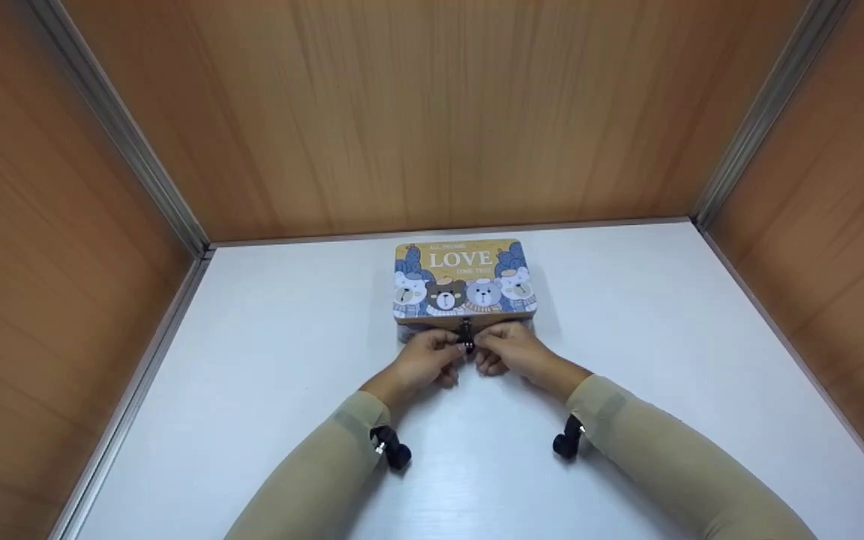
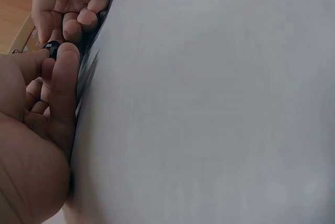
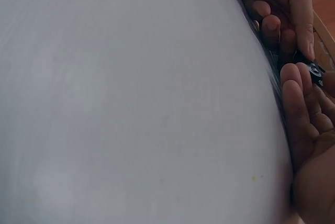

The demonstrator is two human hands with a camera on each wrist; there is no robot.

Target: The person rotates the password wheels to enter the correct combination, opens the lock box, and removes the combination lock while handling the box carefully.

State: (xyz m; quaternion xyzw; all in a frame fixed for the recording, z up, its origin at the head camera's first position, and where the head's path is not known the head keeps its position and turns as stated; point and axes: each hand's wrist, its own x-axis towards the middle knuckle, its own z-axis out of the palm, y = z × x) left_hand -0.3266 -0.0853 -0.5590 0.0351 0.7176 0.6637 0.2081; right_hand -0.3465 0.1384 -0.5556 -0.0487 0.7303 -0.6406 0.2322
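Note:
A rectangular tin box point(image 1: 462, 259) with a yellow lid, bear pictures and the word LOVE sits lid down at the back middle of the table. At its front clasp hangs a small black padlock point(image 1: 467, 343). My left hand point(image 1: 421, 361) pinches the padlock from the left between thumb and fingers. From the other side, my right hand point(image 1: 516, 351) pinches it too, fingers curled. Both wrist views show the black padlock point(image 2: 51, 49) between the fingertips, mostly covered by them; a small dial-like part shows in the right wrist view.
The white table point(image 1: 304, 330) runs back to a wooden panel point(image 1: 432, 112). Wooden side walls point(image 1: 49, 262) with metal corner strips enclose it left and right. A small black camera point(image 1: 394, 450) is strapped to each sleeve near the wrist.

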